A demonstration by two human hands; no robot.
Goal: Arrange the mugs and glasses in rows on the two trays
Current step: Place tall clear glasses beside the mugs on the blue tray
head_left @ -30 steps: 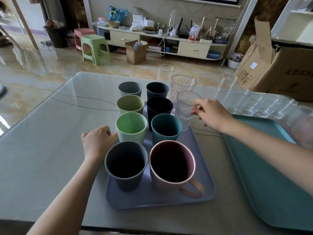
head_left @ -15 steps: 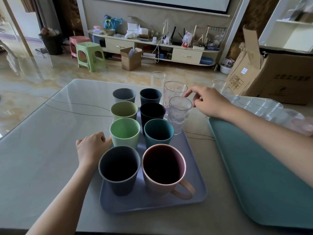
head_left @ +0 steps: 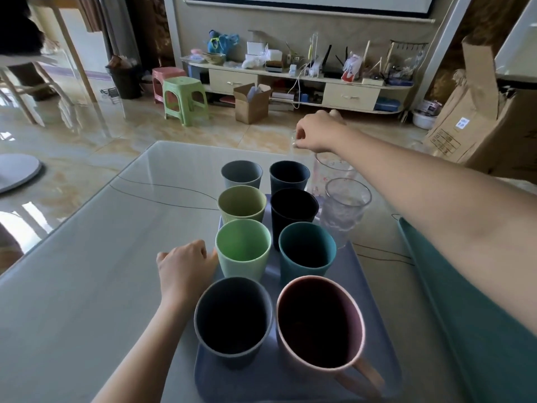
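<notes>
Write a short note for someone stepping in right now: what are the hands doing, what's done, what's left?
Left hand: loosely curled, resting beside the lilac tray, holding nothing.
Right hand: reaching to the far glass, fingers at its rim; the grip is unclear.
Done: eight mugs in two rows on the lilac tray, pink mug nearest, with two glasses starting a third row.
Left: add the far glass; the teal tray shows nothing on its visible part.

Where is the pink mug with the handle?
The pink mug stands at the near right corner of the lavender tray, right of a dark grey cup.
</notes>
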